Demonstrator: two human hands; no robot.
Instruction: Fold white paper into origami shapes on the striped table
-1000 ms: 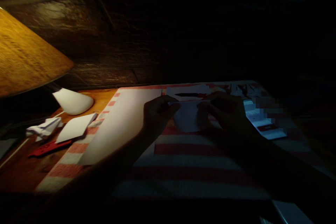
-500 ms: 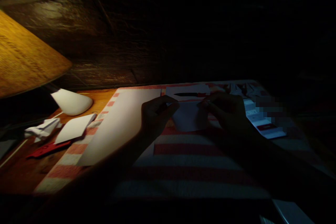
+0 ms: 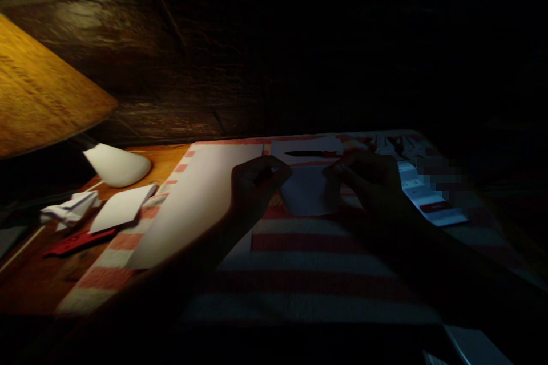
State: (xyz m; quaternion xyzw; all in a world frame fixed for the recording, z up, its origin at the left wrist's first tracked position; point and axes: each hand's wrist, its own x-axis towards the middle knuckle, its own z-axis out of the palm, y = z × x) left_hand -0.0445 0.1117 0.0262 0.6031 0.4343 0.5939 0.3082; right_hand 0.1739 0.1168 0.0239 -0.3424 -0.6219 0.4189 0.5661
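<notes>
A small folded white paper (image 3: 309, 191) is held up between my two hands over a red-and-white striped cloth (image 3: 308, 268). My left hand (image 3: 252, 185) pinches the paper's left top corner with curled fingers. On the right top corner my right hand (image 3: 370, 182) is closed in the same way. Both hands are dark silhouettes in the dim light. Just behind the paper lies a dark knife-like tool (image 3: 306, 154) on a white sheet.
A large white sheet (image 3: 192, 205) lies left of my hands. A lampshade (image 3: 38, 97), a white lamp base (image 3: 116, 165), a folded paper (image 3: 122, 208), a crumpled paper shape (image 3: 68, 208) and a red strip (image 3: 79, 241) sit on the wooden table. A printed leaflet (image 3: 430, 202) lies at right.
My hands have shifted slightly and the paper's top edge has dropped a little; the paper now looks folded shorter. Nothing else has moved.
</notes>
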